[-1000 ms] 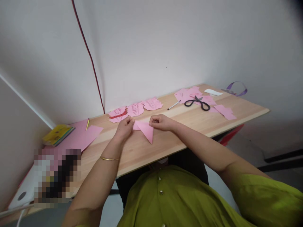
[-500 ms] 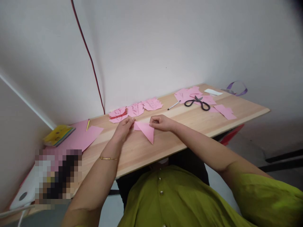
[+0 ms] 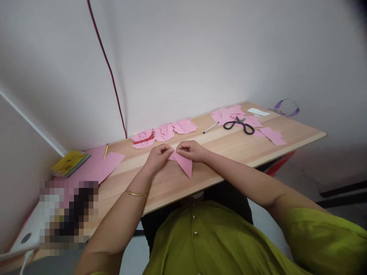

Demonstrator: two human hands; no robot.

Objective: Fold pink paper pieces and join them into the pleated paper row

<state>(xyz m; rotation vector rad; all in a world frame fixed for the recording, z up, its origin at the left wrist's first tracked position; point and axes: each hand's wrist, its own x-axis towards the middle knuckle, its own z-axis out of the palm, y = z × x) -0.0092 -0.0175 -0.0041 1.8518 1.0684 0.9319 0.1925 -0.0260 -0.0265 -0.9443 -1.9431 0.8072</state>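
A folded piece of pink paper [image 3: 185, 165] is pinched between my two hands just above the wooden table [image 3: 166, 185]. Its pointed tip hangs down toward the front edge. My left hand [image 3: 159, 156] grips the paper's left side with thumb and fingers pressed together. On the upper edge, close beside it, my right hand [image 3: 193, 151] pinches the paper too. The fingers hide part of the folds. Behind my hands lie three pink paper pieces with jagged edges [image 3: 164, 133], side by side along the wall; a red strip [image 3: 143, 140] crosses the left one.
To the right lie black-handled scissors [image 3: 239, 125] on pink paper scraps [image 3: 272, 135], a pen [image 3: 210, 127] and a white strip [image 3: 258, 112]. At left are a large pink sheet [image 3: 110, 166], a yellow pencil [image 3: 106, 151] and a yellow packet [image 3: 69, 162]. A purple ribbon [image 3: 293, 107] hangs past the far edge.
My hands have come closer together, the left one moving right along the paper. The paper's tip has shifted slightly right and toward me.
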